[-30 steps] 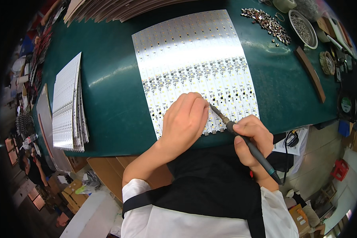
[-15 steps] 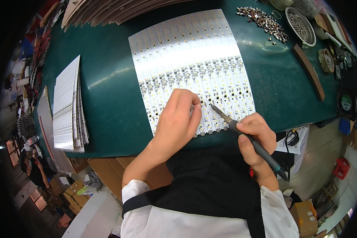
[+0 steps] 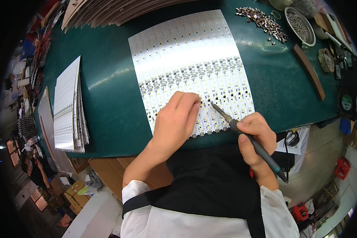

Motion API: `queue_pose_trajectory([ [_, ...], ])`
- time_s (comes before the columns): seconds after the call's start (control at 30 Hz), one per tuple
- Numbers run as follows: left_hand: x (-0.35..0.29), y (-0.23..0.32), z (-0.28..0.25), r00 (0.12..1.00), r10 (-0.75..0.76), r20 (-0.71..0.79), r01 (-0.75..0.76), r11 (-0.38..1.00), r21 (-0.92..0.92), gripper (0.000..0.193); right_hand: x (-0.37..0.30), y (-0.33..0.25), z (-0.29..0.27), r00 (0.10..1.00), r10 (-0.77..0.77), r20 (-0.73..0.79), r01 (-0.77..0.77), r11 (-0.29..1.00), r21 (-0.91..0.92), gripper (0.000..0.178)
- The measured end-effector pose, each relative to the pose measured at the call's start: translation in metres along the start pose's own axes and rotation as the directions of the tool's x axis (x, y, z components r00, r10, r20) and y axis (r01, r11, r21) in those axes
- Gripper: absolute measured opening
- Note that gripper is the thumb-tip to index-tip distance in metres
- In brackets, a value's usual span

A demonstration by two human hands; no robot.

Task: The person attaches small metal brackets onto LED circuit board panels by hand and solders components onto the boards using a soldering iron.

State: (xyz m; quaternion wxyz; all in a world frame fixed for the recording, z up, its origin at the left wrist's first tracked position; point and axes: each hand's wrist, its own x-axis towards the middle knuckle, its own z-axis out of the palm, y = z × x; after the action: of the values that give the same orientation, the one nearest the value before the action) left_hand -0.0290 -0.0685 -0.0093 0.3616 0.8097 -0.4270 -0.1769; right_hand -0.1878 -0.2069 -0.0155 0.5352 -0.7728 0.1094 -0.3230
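Fingers of your left hand (image 3: 174, 119) press flat on the white light board (image 3: 190, 63) near the worktop's (image 3: 107, 79) front edge. Your right hand (image 3: 256, 137) grips the soldering pen (image 3: 246, 135) tight. That board looks thin, stiff and easily scratched; hold it by bare edges.

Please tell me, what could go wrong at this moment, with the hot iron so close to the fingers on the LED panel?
1. The soldering iron tip points at the left hand's fingertips, which press on the LED panel; a slip could burn them.
2. The panel's near edge lies at the edge of the green table; a push might shift it under the tip.
3. The right hand grips the iron like a pen, apparently unsupported; a tremor may bridge neighbouring pads.
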Motion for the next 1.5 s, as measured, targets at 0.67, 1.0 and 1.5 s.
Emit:
queue_pose_trajectory([
  [0.67, 0.005, 0.002, 0.022, 0.974, 0.214, -0.077, -0.202, 0.97, 0.135, 0.013, -0.002, 0.005, 0.0, 1.0, 0.004, 0.004, -0.004, 1.0, -0.002, 0.02],
  [1.0, 0.009, 0.006, 0.018, 0.998, 0.067, -0.004, -0.067, 0.996, -0.055, 0.01, -0.004, 0.005, -0.018, 0.998, -0.018, -0.053, 0.016, 1.0, -0.024, 0.017],
  [1.5, 0.014, 0.011, 0.032, 0.979, 0.203, -0.026, -0.198, 0.973, 0.123, 0.009, -0.002, 0.01, -0.017, 1.0, 0.003, -0.003, -0.003, 1.0, 0.009, 0.021],
])
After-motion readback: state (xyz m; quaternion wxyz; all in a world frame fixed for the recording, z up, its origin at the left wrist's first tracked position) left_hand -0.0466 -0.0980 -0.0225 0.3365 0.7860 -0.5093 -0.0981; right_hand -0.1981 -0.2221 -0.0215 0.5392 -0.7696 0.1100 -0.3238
